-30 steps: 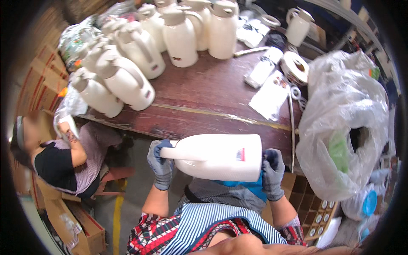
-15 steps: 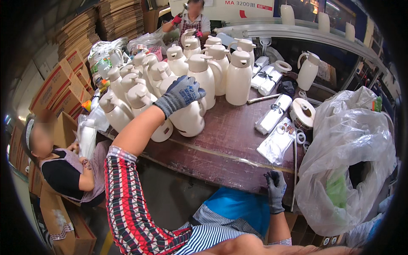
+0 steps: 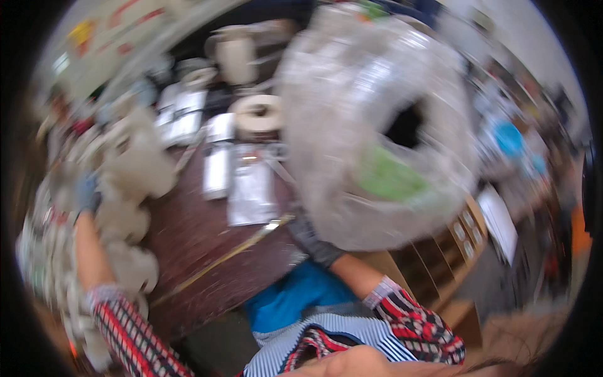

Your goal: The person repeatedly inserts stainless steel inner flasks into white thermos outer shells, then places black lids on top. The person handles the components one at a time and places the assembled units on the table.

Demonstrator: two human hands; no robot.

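The whole picture is smeared by motion. At the left, my left hand (image 3: 88, 193), in a grey-blue glove, is among the crowded cream vacuum jugs (image 3: 139, 164); its fingers are too blurred to show whether it grips one. Close to the table's front edge is my right hand (image 3: 314, 242), in a dark grey glove, beside a big clear plastic bag (image 3: 339, 207). Whether its fingers touch the bag cannot be made out. Flat clear packets (image 3: 251, 198) and a roll of labels (image 3: 257, 115) lie on the table between the hands.
The dark red table (image 3: 195, 229) has a yellowish strip along its front. A lone cream jug (image 3: 235, 56) stands at the back. Below the bag is a brown divided carton (image 3: 433, 251). White bundles (image 3: 185, 116) lie near the jugs.
The view has swung to the right, so the jugs now sit at the left and the bag near the middle. My right hand has moved from the table's front edge toward the bag.
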